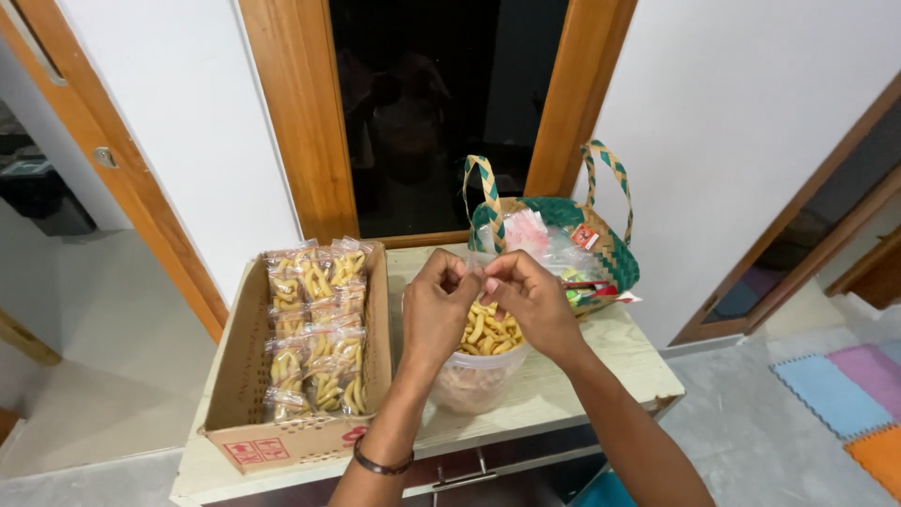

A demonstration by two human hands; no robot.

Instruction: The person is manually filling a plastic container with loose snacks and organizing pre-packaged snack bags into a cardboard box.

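Both our hands meet at the mouth of a small clear bag (490,329) of yellow snack sticks: left hand (437,310) and right hand (531,299) pinch its top edge between fingertips, touching each other. The bag hangs just over a clear tub (474,380) on the table (563,390), its lower part seeming to rest in the tub's opening. We judge the bag light, the film thin and slippery, the sticks brittle, so it is best held by the gathered neck, not squeezed at the belly. To our left, one cardboard box (239,394) holds filled packets (314,324), roughly ten, too overlapped to count surely. Behind stands one woven basket (615,253) with two handles.
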